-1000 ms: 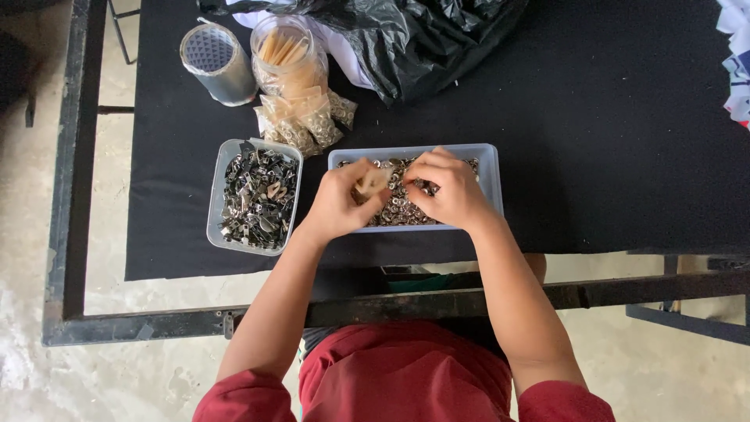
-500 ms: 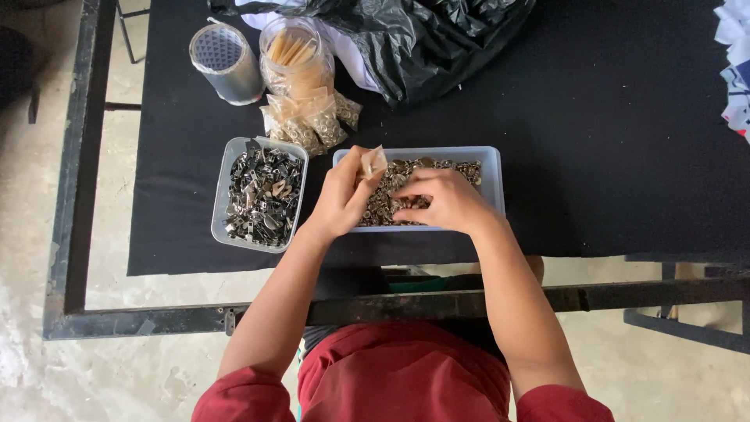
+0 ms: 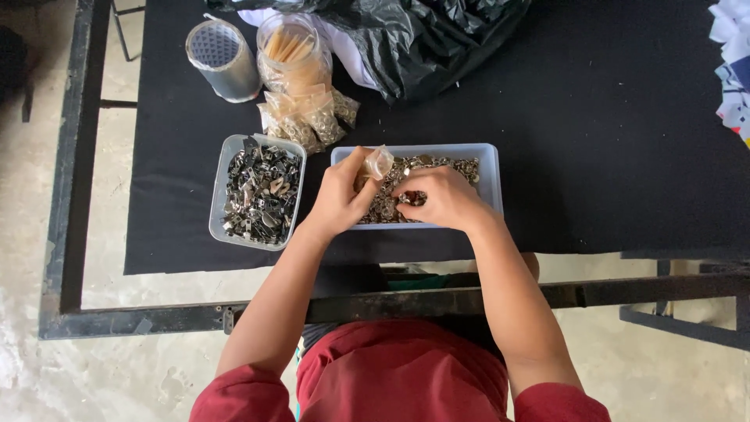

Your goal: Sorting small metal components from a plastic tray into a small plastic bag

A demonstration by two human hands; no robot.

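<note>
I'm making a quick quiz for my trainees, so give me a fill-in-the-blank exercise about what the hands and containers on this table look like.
1. The left hand holds a small clear plastic ____ above the long tray.
2. The right hand rests in the long tray on a heap of small ____ parts.
3. The square tub of darker parts stands to the ____ of the long tray.
4. The table is covered with a ____ cloth.

Missing words: bag; metal; left; black

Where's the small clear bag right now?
In the head view, the small clear bag is pinched in the left hand, above the left end of the clear tray of small metal parts, beside the right hand.
</note>
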